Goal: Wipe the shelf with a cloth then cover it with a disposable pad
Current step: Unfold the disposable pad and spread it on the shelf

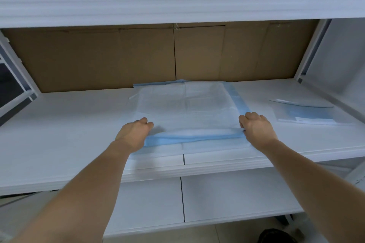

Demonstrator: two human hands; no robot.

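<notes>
A white disposable pad (187,108) with blue borders lies partly unfolded in the middle of the white shelf (65,134). Its near blue edge is folded over and lifted a little. My left hand (134,132) grips the pad's near left corner, fingers curled under the edge. My right hand (254,126) pinches the near right corner where the blue strip turns. The pad's far edge reaches the cardboard at the back. No cloth is visible.
A clear plastic wrapper (308,114) holding a folded blue-and-white pad lies on the shelf at the right. Brown cardboard boxes (138,57) line the back. A foam-covered upper shelf (177,2) hangs overhead, a lower shelf (227,197) sits below, and metal uprights (312,49) frame the sides.
</notes>
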